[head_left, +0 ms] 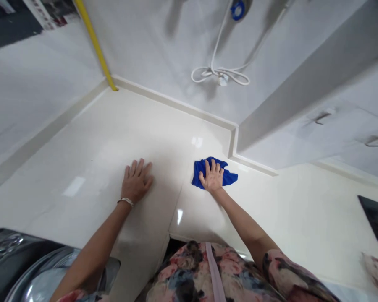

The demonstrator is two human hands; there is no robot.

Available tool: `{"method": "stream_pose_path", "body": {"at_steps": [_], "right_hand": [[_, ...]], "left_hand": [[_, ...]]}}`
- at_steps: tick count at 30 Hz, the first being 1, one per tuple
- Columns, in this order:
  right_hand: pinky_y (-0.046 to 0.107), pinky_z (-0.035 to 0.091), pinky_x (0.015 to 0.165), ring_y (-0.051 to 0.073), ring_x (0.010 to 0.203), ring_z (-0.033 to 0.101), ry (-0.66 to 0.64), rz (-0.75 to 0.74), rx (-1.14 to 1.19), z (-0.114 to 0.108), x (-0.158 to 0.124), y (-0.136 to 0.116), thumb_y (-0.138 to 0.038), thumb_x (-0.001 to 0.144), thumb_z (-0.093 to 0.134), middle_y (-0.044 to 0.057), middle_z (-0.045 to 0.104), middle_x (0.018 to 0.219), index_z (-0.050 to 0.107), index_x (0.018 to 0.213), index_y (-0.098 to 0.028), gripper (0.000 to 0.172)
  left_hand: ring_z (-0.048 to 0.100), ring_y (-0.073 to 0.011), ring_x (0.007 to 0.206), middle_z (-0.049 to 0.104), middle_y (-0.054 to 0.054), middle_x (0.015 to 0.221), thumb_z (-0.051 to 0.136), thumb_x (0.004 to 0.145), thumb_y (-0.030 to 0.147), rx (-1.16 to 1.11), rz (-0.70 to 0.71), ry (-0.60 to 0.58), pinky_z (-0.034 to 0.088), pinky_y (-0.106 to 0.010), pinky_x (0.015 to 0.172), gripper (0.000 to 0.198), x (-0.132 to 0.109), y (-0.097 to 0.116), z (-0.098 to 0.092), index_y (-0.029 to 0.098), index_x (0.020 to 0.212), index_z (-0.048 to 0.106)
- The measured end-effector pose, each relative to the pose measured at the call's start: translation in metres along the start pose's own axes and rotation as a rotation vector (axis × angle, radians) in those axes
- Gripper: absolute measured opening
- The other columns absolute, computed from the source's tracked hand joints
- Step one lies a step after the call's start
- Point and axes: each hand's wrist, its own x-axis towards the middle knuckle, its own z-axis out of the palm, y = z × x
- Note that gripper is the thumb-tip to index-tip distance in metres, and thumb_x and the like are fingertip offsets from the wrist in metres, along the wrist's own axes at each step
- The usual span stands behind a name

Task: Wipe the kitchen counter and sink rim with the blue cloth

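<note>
A blue cloth [229, 178] lies crumpled on the glossy cream countertop [164, 121], close to the wall's jutting corner. My right hand [213, 176] rests flat on the cloth with fingers spread, pressing it against the surface; part of the cloth is hidden beneath the palm. To the left, my left hand [136, 182] leans on the bare counter, fingers apart and nothing in it. A bracelet [126, 201] circles that wrist. The two hands are well apart.
A yellow pipe [96, 44] meets the back left corner. Above hang a looped white cord [220, 73] and a blue tape roll [237, 10]. A shiny metal pot or basin [44, 277] stands lower left. Wall hooks [323, 118] and a black panel [376, 222] are right.
</note>
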Motion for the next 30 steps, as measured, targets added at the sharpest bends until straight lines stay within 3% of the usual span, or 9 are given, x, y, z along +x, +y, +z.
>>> {"method": "stream_pose_path", "body": {"at_steps": [9,13,18,22,26,30], "right_hand": [[0.066,0.036,0.106,0.047,0.137,0.039,0.074,-0.071,0.003,0.006,0.153,-0.024,-0.051,0.102,0.031,0.024,0.039,0.165,0.044,0.159,-0.011,0.070],[0.074,0.033,0.108,0.051,0.140,0.036,0.104,-0.088,0.090,0.016,0.216,-0.058,-0.051,0.102,0.029,0.026,0.036,0.165,0.043,0.158,-0.006,0.074],[0.079,0.022,0.114,0.052,0.148,0.028,0.062,-0.157,0.138,0.022,0.268,-0.142,-0.050,0.105,0.021,0.029,0.029,0.167,0.037,0.159,-0.001,0.075],[0.084,0.017,0.115,0.052,0.152,0.023,0.017,-0.270,0.166,0.027,0.288,-0.228,-0.051,0.103,0.027,0.026,0.026,0.170,0.035,0.161,-0.005,0.074],[0.089,0.008,0.114,0.054,0.155,0.016,-0.022,-0.468,0.204,0.034,0.281,-0.316,-0.051,0.102,0.030,0.025,0.019,0.173,0.028,0.164,-0.005,0.077],[0.088,-0.003,0.116,0.055,0.157,0.008,-0.101,-0.708,0.271,0.032,0.239,-0.400,-0.050,0.100,0.035,0.023,0.014,0.175,0.024,0.166,-0.004,0.080]], "left_hand": [[0.019,-0.0333,0.164,0.031,-0.007,0.174,0.043,0.105,0.045,0.009,-0.010,-0.059,0.018,-0.061,0.132,0.058,-0.005,-0.004,0.000,0.030,0.161,0.045],[0.018,-0.0314,0.164,0.030,-0.004,0.175,0.045,0.105,0.044,0.001,-0.031,-0.069,0.016,-0.059,0.133,0.058,-0.007,-0.002,-0.001,0.032,0.162,0.043],[0.019,-0.0314,0.164,0.030,-0.003,0.175,0.048,0.104,0.045,-0.032,-0.035,-0.061,0.018,-0.059,0.133,0.059,-0.009,0.002,-0.001,0.033,0.162,0.042],[0.018,-0.0309,0.164,0.029,-0.002,0.175,0.050,0.103,0.045,-0.058,-0.044,-0.064,0.019,-0.059,0.133,0.060,-0.011,0.004,-0.001,0.034,0.162,0.041],[0.015,-0.0311,0.165,0.027,-0.002,0.176,0.049,0.103,0.046,-0.082,-0.054,-0.090,0.019,-0.059,0.133,0.062,-0.013,0.008,-0.003,0.031,0.162,0.041],[0.016,-0.0311,0.165,0.036,-0.007,0.172,0.053,0.100,0.048,-0.113,-0.061,-0.111,0.014,-0.056,0.136,0.063,-0.014,0.010,0.002,0.023,0.157,0.049]]}}
